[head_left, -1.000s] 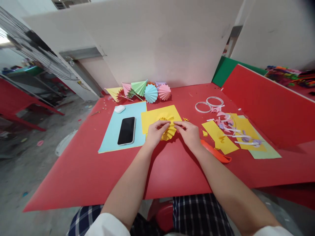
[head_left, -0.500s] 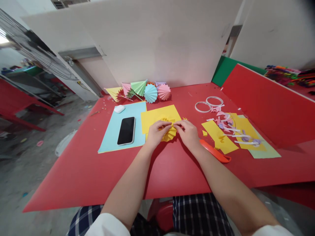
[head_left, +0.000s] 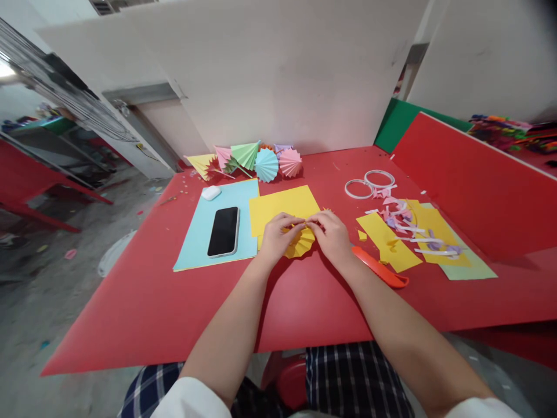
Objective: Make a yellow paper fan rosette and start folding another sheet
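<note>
A person sits at a red bench [head_left: 143, 302] with both bare forearms stretched forward and the hands meeting at its middle. The left hand [head_left: 276, 235] and the right hand [head_left: 333, 235] are curled, knuckles up, thumbs and fingertips pinched together on the top edge of a small yellow pleated paper fan [head_left: 301, 244]. Both grips are closed on the paper rather than open. Pinching from either side seems to keep the folds gathered, while the lower pleats splay out between the wrists. The fan lies on the near edge of a flat yellow sheet of paper [head_left: 278, 202], which serves as a work mat. Touching that sheet on the left is a light blue sheet of paper [head_left: 195, 238], and a black smartphone [head_left: 223, 231] lies on it face up, out of the way of the hands. A white rounded earbud case [head_left: 211, 193] sits at the blue sheet's far corner. An orange plastic cutter [head_left: 378, 268] lies just beside the right wrist, within easy reach. Further right are yellow paper offcuts [head_left: 387, 241], pink and purple snippets with white strips [head_left: 404, 217], and two white tape rings [head_left: 368, 183]. A row of folded paper fans in yellow, pink, green and blue [head_left: 256, 159] stands along the back, parked against a white partition board [head_left: 282, 75].
</note>
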### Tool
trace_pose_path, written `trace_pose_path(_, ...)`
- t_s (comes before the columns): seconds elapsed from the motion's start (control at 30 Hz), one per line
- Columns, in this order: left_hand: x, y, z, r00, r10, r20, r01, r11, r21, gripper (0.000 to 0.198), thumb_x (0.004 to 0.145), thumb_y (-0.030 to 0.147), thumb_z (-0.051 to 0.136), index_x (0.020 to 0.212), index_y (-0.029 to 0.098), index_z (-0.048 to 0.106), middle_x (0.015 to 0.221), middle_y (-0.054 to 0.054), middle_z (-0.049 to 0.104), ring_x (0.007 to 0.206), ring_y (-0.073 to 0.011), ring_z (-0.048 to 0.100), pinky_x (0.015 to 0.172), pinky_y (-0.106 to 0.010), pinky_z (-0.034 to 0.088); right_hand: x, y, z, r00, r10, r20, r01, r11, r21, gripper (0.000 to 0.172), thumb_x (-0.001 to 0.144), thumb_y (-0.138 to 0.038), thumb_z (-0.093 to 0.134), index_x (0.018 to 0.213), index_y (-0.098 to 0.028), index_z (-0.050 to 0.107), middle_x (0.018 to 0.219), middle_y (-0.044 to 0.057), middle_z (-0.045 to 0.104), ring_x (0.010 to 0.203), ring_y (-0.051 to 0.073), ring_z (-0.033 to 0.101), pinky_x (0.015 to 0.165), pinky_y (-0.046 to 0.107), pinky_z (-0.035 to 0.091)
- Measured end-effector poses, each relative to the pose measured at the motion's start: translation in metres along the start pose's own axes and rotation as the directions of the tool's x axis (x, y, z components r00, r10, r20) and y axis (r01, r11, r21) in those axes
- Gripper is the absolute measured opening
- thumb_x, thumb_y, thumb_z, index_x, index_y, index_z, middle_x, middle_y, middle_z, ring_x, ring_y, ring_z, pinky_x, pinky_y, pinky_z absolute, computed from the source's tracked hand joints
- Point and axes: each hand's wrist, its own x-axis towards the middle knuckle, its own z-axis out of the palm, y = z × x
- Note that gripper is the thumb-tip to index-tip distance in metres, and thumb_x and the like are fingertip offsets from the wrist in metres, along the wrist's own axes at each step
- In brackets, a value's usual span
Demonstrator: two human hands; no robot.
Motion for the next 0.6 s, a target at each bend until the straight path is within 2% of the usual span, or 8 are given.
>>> trace_pose_path(0.43,-0.0008,-0.0011,-0.0004,0.999,0.016,0.043,-0.017,1.0,0.021,0.019,0.076,0.034,0.06,0.088,0.021,0.069,0.081,-0.001,0.055,0.072,-0.0105,0.054,0.069,-0.024,0.046,0.0005,0.0001,0.0008,1.0,-0.021,-0.007,0.021,1.0,0.01,0.009,0.081,-0.021,0.054,0.077,-0.021,0.062,0.08,0.003,0.063,0.077,0.017,0.057,0.071,0.028,0.045)
trace_pose_path(0.6,-0.0011,-0.0025,-0.0006,0.997,0.006,0.076,-0.009,0.999,0.037,0.015,0.076,0.031,0.059,0.085,0.023,0.069,0.081,-0.001,0.055,0.075,-0.0114,0.054,0.069,-0.024,0.045,0.0007,0.0015,0.0013,0.999,-0.041,-0.004,0.041,0.999,-0.014,0.012,0.081,-0.015,0.052,0.085,-0.022,0.061,0.082,0.002,0.065,0.079,0.017,0.058,0.073,0.029,0.046)
